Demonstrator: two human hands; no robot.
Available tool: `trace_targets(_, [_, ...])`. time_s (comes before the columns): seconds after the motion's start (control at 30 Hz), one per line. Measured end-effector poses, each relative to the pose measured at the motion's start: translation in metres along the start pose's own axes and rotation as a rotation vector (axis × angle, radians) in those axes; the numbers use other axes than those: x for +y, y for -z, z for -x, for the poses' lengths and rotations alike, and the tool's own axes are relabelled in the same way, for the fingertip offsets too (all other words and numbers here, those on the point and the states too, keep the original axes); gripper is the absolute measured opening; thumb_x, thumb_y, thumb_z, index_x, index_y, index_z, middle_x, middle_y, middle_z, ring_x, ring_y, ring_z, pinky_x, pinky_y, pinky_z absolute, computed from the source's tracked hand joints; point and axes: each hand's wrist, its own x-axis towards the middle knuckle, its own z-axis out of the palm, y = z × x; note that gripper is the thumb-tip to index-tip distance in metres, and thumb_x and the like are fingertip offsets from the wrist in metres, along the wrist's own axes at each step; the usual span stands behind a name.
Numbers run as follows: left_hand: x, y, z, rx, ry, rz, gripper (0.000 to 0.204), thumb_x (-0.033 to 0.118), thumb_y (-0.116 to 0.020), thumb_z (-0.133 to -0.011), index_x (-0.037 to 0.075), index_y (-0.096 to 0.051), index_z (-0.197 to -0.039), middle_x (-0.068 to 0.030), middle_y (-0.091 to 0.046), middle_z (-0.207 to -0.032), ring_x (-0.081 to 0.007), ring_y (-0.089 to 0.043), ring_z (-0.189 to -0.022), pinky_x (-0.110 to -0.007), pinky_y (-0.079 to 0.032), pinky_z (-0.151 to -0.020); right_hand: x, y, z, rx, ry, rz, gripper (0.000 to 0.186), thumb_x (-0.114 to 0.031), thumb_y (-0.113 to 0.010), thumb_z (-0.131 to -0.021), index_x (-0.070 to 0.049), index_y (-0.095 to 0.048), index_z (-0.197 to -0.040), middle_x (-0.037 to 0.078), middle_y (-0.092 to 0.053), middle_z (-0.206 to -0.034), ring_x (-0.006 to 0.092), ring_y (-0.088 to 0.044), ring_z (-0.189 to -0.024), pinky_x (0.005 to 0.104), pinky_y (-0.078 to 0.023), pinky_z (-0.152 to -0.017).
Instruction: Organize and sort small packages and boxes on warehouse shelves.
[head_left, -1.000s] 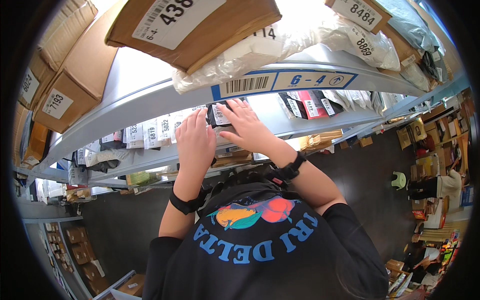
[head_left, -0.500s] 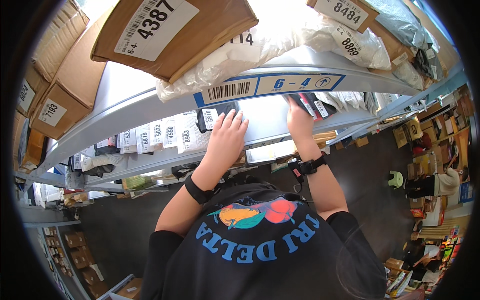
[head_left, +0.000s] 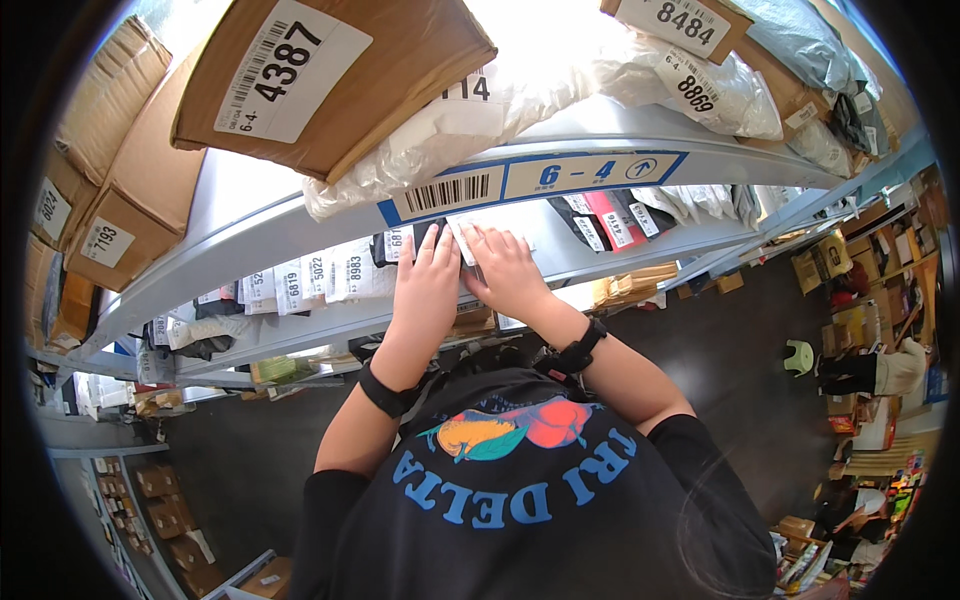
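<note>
My left hand (head_left: 429,285) lies with fingers stretched over the end of a row of bagged parcels on the shelf under the blue-white shelf label. Beneath its fingertips shows a dark bag with a white sticker (head_left: 392,245); a white poly mailer (head_left: 357,271) stands just left of it. Right beside it, my right hand (head_left: 508,270) rests with fingers extended and thumb toward the left hand. A narrow white sticker or packet edge (head_left: 461,241) shows between the two hands; what it belongs to is mostly hidden.
Along the same shelf, dark and pink labelled packets (head_left: 615,220) lean to the right. The shelf edge (head_left: 520,155) crosses above my hands, with a large cardboard box (head_left: 330,80) and white plastic-wrapped parcels (head_left: 690,85) over it. A green stool (head_left: 797,357) stands on the floor at right.
My right hand has left the dark and pink packets and moved left beside my left hand. Those packets now show more fully. My left hand has shifted slightly left.
</note>
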Motion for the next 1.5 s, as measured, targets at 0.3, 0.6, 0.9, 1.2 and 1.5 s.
trace_targets(0.3, [0.000,0.043,0.004,0.103,-0.007,0.228,0.037,0.010,-0.057,-0.085,0.002,-0.058,-0.121,-0.0110,-0.061,-0.121,-0.0263,-0.054,-0.118,-0.041,-0.037,-0.103,0.005,0.035,0.011,-0.021,-0.025,-0.427,0.068,-0.014,-0.065,-0.079,-0.005,-0.040,-0.141,0.019,-0.045,-0.135,0.0362,-0.043,-0.126,0.0451,-0.035,-0.106])
trace_targets(0.6, [0.013,0.046,-0.007,0.152,-0.111,0.433,0.031,0.007,-0.060,-0.081,0.004,-0.061,-0.112,-0.0099,-0.063,-0.114,-0.0268,-0.057,-0.110,-0.040,-0.041,-0.094,0.069,0.090,0.037,0.140,-0.102,0.294,0.055,-0.010,-0.067,-0.078,-0.011,-0.053,-0.131,0.013,-0.049,-0.131,0.0310,-0.043,-0.126,0.0465,-0.035,-0.106])
trace_targets(0.9, [0.007,0.044,-0.005,0.103,-0.112,0.525,0.034,0.005,-0.060,-0.082,0.004,-0.060,-0.115,-0.0100,-0.065,-0.111,-0.0273,-0.060,-0.105,-0.040,-0.043,-0.090,0.112,0.076,0.021,0.649,-0.781,-0.644,0.028,-0.013,-0.063,-0.092,0.005,-0.064,-0.113,0.012,-0.070,-0.094,0.0173,-0.063,-0.084,0.0272,-0.049,-0.083])
trace_targets(1.2, [0.011,0.042,-0.017,0.284,0.018,0.763,0.050,0.008,-0.059,-0.084,0.003,-0.049,-0.133,-0.0162,-0.061,-0.113,-0.0328,-0.057,-0.106,-0.042,-0.042,-0.093,0.017,0.035,0.002,0.060,-0.014,-0.278,0.037,-0.013,-0.065,-0.080,-0.006,-0.064,-0.116,0.013,-0.068,-0.103,0.0289,-0.064,-0.094,0.0366,-0.051,-0.081])
trace_targets(1.5, [0.098,0.044,-0.108,-0.230,0.108,1.614,0.030,0.010,-0.056,-0.086,-0.001,-0.057,-0.114,-0.0135,-0.063,-0.107,-0.0236,-0.062,-0.097,-0.035,-0.051,-0.084,0.061,0.090,0.056,-0.288,0.115,-0.198,0.038,-0.026,-0.063,-0.087,-0.007,-0.059,-0.121,0.014,-0.062,-0.117,0.0304,-0.054,-0.117,0.0461,-0.039,-0.100])
